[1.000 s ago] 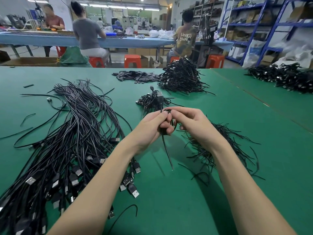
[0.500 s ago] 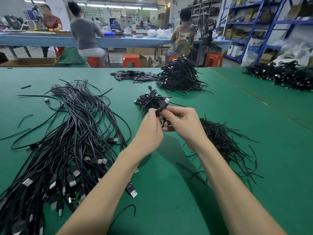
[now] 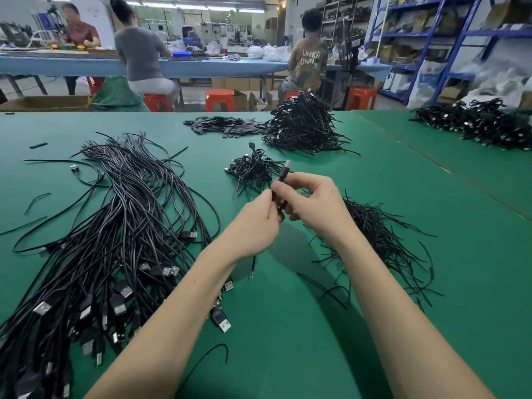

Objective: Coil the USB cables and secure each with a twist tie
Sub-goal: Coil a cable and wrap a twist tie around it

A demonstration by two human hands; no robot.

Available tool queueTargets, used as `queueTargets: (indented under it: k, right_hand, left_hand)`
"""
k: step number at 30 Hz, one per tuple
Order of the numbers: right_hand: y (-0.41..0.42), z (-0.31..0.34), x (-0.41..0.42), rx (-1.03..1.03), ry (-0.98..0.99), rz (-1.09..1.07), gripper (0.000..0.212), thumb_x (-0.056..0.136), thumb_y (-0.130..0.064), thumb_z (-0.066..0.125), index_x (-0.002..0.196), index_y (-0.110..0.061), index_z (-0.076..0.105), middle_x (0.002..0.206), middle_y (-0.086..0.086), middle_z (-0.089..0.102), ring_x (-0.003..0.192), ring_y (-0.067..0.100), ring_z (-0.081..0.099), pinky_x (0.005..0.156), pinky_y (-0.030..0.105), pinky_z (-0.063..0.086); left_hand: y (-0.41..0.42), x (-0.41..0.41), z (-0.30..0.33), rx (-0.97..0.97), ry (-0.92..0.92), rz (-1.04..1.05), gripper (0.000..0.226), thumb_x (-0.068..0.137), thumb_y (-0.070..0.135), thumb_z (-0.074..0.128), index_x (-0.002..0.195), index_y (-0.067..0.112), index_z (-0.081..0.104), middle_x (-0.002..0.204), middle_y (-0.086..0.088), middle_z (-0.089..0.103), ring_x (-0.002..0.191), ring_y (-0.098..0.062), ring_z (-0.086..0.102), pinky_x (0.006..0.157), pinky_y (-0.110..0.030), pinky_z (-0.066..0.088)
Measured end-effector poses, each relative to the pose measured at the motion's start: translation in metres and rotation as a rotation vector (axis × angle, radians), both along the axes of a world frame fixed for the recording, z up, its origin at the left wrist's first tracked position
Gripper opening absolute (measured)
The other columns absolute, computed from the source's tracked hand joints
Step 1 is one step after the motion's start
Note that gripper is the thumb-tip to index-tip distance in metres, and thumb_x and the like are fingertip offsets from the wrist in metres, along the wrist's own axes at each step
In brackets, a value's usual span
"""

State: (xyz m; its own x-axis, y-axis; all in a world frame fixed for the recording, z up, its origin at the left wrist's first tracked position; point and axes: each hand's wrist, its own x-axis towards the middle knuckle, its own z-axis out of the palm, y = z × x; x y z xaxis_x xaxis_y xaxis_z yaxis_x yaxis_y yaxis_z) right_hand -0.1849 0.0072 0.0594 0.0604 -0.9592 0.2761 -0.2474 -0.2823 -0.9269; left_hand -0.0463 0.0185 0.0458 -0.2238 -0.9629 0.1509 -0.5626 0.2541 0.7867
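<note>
While both hands meet above counter (image 3: 288,326) centre, left hand (image 3: 253,228) and right hand (image 3: 313,205) pinch coiled USB cable (image 3: 283,175), plug poking toward 12 o'clock. Tying step likely; next: twist tie ends snug. Tie pile (image 3: 383,243) at 3 o'clock.

A green table (image 3: 431,197) is covered with loose USB cables (image 3: 115,240) at its left; twist ties (image 3: 383,243) are heaped right of them, coiled cable piles (image 3: 302,125) beyond.

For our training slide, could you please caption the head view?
Both hands, left hand and right hand, hold a coiled USB cable above the green table.
</note>
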Motion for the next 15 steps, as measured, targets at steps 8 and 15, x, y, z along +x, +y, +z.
queueTargets:
  k: [8, 15]
  right_hand:
    - [-0.005, -0.001, -0.013, 0.04, -0.011, 0.043, 0.011, 0.096, -0.011, 0.068, 0.088, -0.007, 0.074, 0.072, -0.003, 0.066, 0.051, 0.009, 0.057, 0.055, 0.019, 0.047]
    - [-0.006, -0.001, -0.022, 0.108, 0.155, 0.034, 0.011, 0.1, -0.024, 0.061, 0.104, -0.017, 0.069, 0.09, -0.005, 0.071, 0.065, 0.006, 0.068, 0.063, 0.021, 0.052]
  left_hand:
    - [0.004, -0.009, 0.009, 0.434, 0.754, -0.11, 0.021, 0.107, 0.01, 0.032, 0.091, 0.011, 0.045, 0.072, 0.0, 0.041, 0.052, -0.008, 0.034, 0.041, -0.016, 0.019]
    - [0.0, -0.013, -0.006, 0.412, 0.901, 0.133, 0.008, 0.105, 0.006, 0.035, 0.1, 0.008, 0.039, 0.078, -0.005, 0.043, 0.054, -0.008, 0.032, 0.04, -0.016, 0.021]
